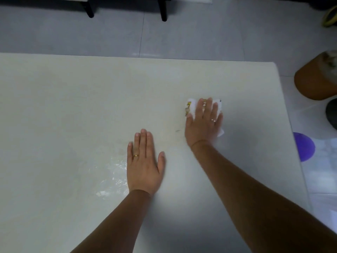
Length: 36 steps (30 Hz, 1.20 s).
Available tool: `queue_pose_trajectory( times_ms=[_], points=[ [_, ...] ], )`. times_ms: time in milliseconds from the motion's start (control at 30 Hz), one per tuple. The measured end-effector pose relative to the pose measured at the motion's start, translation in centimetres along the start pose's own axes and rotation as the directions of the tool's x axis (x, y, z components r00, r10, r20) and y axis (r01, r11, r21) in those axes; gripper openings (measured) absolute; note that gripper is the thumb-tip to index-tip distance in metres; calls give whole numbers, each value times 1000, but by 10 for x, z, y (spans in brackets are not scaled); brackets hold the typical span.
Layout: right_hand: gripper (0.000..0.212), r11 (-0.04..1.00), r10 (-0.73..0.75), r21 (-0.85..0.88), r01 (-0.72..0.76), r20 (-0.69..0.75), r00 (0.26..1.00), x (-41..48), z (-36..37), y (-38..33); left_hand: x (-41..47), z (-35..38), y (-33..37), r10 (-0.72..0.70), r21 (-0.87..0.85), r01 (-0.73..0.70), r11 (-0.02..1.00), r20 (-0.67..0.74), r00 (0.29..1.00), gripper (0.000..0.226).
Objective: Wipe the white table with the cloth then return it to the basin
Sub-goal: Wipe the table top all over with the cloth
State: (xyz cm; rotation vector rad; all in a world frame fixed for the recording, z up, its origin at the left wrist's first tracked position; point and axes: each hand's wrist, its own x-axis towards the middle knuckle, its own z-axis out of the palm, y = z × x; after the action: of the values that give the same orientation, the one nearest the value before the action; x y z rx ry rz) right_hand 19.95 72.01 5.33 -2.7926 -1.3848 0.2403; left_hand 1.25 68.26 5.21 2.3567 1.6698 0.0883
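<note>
The wiping step was in hand. The person's right hand (203, 121) lay flat, fingers spread, pressing a white cloth (189, 106) onto the white table (73, 99) right of the frame's centre, near the table's right edge. The cloth showed only at the fingertips and beside the heel of the hand, with a patterned border at its left end. The left hand (144, 163) rested palm-down in the lower centre, fingers held together, holding nothing and apparently bracing. A wet sheen (111, 176) lay just left of it, and a small dark speck (177, 130) sat just left of the right hand. No basin could be identified in view. The next move would likely call for sweeping the cloth over the speck and the rest of the top.
</note>
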Motion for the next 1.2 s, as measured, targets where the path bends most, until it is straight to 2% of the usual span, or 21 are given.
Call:
queue_pose_trajectory(
  times_ms=[33, 100, 200, 267, 333, 433, 500, 533, 600, 700, 767, 833, 900, 967, 1000, 1033, 1100, 1200],
  points=[
    [62, 999, -37, -8, 37, 4, 999, -12, 4, -11, 0, 0, 0, 2, 8, -2, 1000, -1, 1000, 67],
    [63, 979, -199, -30, 200, 31, 980, -34, 7, -21, 0, 1, 0, 4, 17, -4, 1000, 0, 1000, 67],
    [60, 875, -479, -47, 482, 63, 875, -41, 1, 3, 0, 2, -1, 12, 17, -12, 1000, -18, 1000, 67],
    [58, 809, -577, -95, 580, 59, 815, -35, -4, 30, -1, 2, 0, 15, 28, -14, 1000, -18, 1000, 67],
    [58, 861, -497, -89, 500, 52, 866, -33, -6, 49, -1, 3, 0, 8, 40, -8, 999, -8, 1000, 68],
    [60, 989, -149, 20, 149, 16, 989, -47, -2, 38, 0, 1, 0, 9, 52, -11, 999, 43, 999, 69],
    [62, 999, 21, 38, -22, 34, 999, -69, 3, 13, -6, -5, -1, 23, 42, -25, 999, 54, 998, 70],
    [63, 1000, 15, 23, -16, 40, 999, -83, 6, 2, -13, -9, -2, 26, 22, -27, 999, 39, 999, 71],
    [64, 988, -154, -10, 154, 60, 986, -114, 9, -11, -38, -16, -5, 32, -21, -32, 999, -3, 999, 68],
    [62, 877, -476, -26, 480, 93, 874, -128, 5, 10, -87, -15, -11, 83, -32, -83, 996, -4, 997, 63],
    [59, 836, -543, -51, 547, 76, 836, -118, 3, 34, -111, -10, -18, 104, -22, -104, 994, 36, 994, 63],
    [58, 914, -402, -31, 405, 62, 913, -114, 2, 46, -123, -6, -23, 116, -11, -115, 993, 63, 991, 63],
    [60, 988, -155, 19, 154, 29, 988, -120, 6, 38, -125, -3, -25, 109, -7, -108, 994, 64, 992, 64],
    [62, 999, 19, 42, -19, 18, 1000, -137, 12, 17, -124, -1, -25, 101, -4, -101, 995, 72, 992, 65],
    [63, 999, 27, 40, -28, 22, 999, -149, 14, 6, -123, -1, -25, 103, -4, -103, 995, 78, 992, 65],
    [63, 1000, -20, 23, 20, 33, 999, -161, 16, -4, -124, -1, -25, 106, -4, -107, 994, 84, 991, 65],
    [63, 976, -210, -33, 213, 73, 975, -184, 17, -11, -124, 0, -27, 118, -6, -118, 993, 89, 989, 66],
    [61, 852, -511, -73, 518, 102, 854, -187, 11, 16, -124, 1, -28, 122, -10, -121, 993, 84, 989, 66]
  ],
)
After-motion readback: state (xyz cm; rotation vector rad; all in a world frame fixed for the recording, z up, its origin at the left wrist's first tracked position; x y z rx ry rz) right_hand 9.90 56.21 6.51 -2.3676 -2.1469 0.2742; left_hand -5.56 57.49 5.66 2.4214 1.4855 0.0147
